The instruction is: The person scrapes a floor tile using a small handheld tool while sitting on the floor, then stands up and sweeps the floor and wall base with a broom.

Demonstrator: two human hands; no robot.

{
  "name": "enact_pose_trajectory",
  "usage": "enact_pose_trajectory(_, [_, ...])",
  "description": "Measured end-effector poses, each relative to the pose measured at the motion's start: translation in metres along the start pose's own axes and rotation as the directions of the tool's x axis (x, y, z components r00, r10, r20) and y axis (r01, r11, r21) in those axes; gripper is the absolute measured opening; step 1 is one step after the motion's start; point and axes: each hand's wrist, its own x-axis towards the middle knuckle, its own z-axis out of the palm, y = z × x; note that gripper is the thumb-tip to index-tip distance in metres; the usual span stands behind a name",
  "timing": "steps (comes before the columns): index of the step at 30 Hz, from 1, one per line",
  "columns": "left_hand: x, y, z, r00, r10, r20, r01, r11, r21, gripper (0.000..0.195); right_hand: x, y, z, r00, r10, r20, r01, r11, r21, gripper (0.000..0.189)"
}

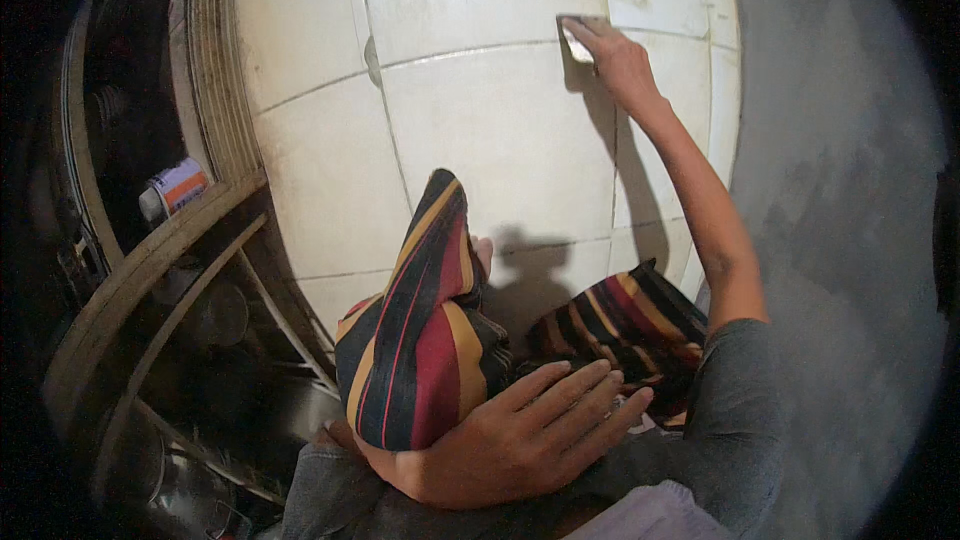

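My right hand (615,60) reaches out over the tiled floor (495,142), its fingers closed on a small flat object (578,45) that looks partly shiny and partly dark; what it is cannot be told. The object is at or just above the tiles, close to a grout line. My left hand (517,435) lies palm down near my lap with the fingers somewhat apart, holding nothing that shows. Striped cloth (420,330) in black, red and yellow covers my bent knee beside the left wrist, and more striped cloth (622,322) lies on the right.
A rack or shelf frame (157,262) stands along the left, with a container with a purple and orange label (176,187) on it and shiny metal pots (187,487) lower down. A plain grey wall (840,240) borders the tiles on the right.
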Motion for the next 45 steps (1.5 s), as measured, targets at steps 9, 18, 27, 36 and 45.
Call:
enact_pose_trajectory(9, [-0.010,0.024,0.007,0.992,-0.097,-0.082,0.102,0.993,0.062,0.039,0.053,0.037,-0.023,0.987,0.125,-0.102,-0.088,0.946,0.311,0.053])
enact_pose_trajectory(18, [-0.029,0.021,0.007,0.985,-0.155,-0.074,0.162,0.980,0.112,0.045,-0.109,-0.018,0.005,0.998,-0.033,0.047,0.033,0.999,0.017,0.074])
enact_pose_trajectory(27, [-0.023,0.021,0.012,0.978,-0.182,0.102,0.161,0.970,0.181,0.043,0.022,0.037,-0.025,0.975,0.207,0.076,-0.220,0.942,0.253,0.050])
enact_pose_trajectory(36, [-0.024,0.012,0.010,0.980,-0.147,0.130,0.130,0.983,0.133,0.029,-0.286,-0.066,-0.015,0.899,-0.228,0.373,0.087,0.930,0.358,0.053])
enact_pose_trajectory(45, [-0.013,0.010,0.011,0.975,-0.049,0.215,0.018,0.990,0.143,0.031,-0.177,-0.064,0.007,0.981,0.066,0.181,-0.111,0.962,0.249,0.054])
